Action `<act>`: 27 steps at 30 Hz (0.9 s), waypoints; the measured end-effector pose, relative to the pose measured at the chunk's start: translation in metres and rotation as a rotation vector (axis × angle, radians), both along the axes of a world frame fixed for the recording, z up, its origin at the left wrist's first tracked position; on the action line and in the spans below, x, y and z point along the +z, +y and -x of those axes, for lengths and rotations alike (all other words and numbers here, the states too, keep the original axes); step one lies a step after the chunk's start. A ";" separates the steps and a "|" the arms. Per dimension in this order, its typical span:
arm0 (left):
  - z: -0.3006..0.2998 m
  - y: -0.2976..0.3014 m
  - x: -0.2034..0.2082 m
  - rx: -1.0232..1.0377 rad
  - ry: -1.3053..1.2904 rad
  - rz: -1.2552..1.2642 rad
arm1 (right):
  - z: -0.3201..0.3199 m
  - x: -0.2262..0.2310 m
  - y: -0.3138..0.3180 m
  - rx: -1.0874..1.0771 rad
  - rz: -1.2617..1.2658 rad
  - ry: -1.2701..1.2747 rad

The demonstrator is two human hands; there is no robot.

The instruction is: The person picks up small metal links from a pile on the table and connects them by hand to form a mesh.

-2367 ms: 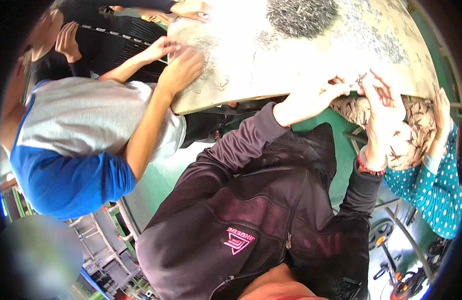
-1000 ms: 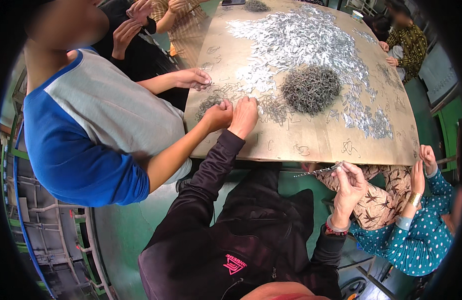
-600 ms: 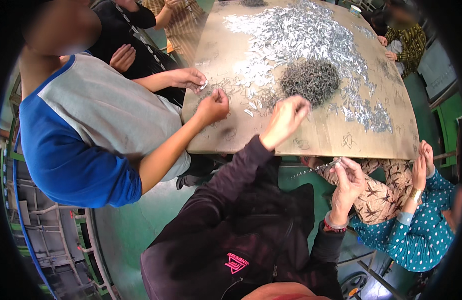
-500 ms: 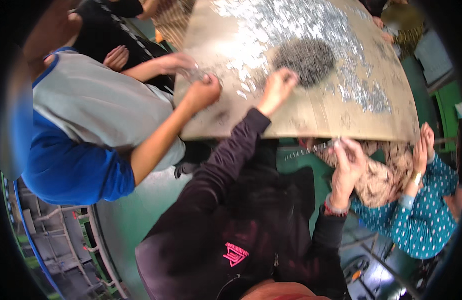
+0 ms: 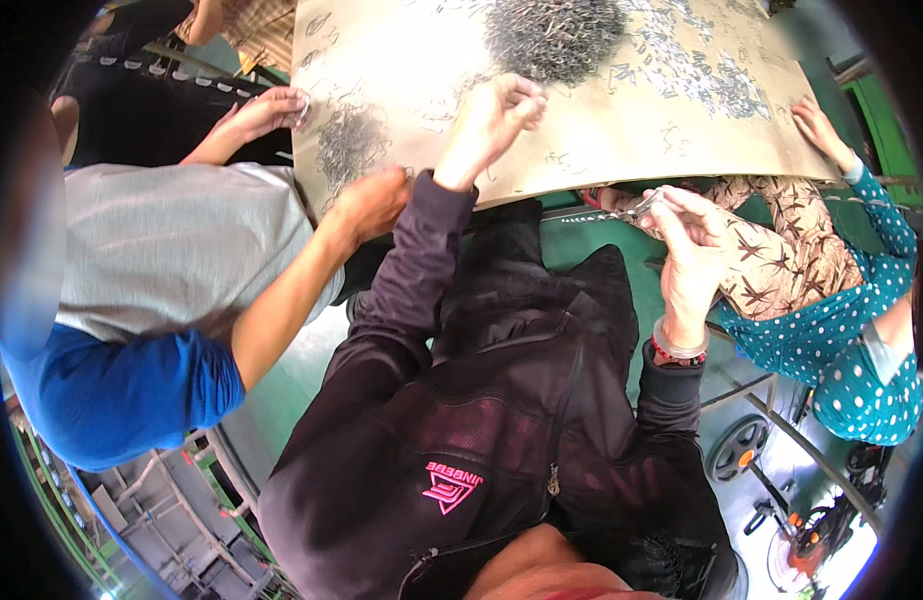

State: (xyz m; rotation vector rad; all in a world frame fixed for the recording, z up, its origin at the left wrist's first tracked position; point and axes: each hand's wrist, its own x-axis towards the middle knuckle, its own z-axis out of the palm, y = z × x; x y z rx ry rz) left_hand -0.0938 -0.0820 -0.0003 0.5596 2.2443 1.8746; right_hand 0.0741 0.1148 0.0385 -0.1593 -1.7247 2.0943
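Seen from above, a person in a black zip jacket (image 5: 502,420) works at the near edge of a tan board table (image 5: 602,130). Nearest the body, the right hand (image 5: 694,240), a red-beaded band at its wrist, is held below the table edge with fingers pinched around a short row of small metal pieces (image 5: 637,208), gripping them at one end. Farther out, the left hand (image 5: 494,118) reaches over the board, its fingertips drawn together beside a dark heap of small metal parts (image 5: 554,35); whether it grips any piece cannot be told. To the left, a co-worker in a grey and blue shirt (image 5: 162,300) presses a fist against the table's edge near a smaller heap (image 5: 350,142). To the right, another person in a teal dotted sleeve (image 5: 842,320) rests a hand on the board's far corner. More bright parts (image 5: 712,75) lie scattered beyond.
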 end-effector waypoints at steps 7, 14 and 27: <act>-0.092 0.047 0.064 -0.372 -0.145 -0.374 | 0.007 -0.008 0.000 0.016 0.005 0.029; -0.086 0.063 0.047 -0.166 0.463 -0.093 | 0.010 -0.012 0.001 -0.037 0.029 0.047; -0.083 0.066 0.043 -0.102 0.301 -0.209 | 0.029 -0.013 0.029 -0.023 -0.192 0.096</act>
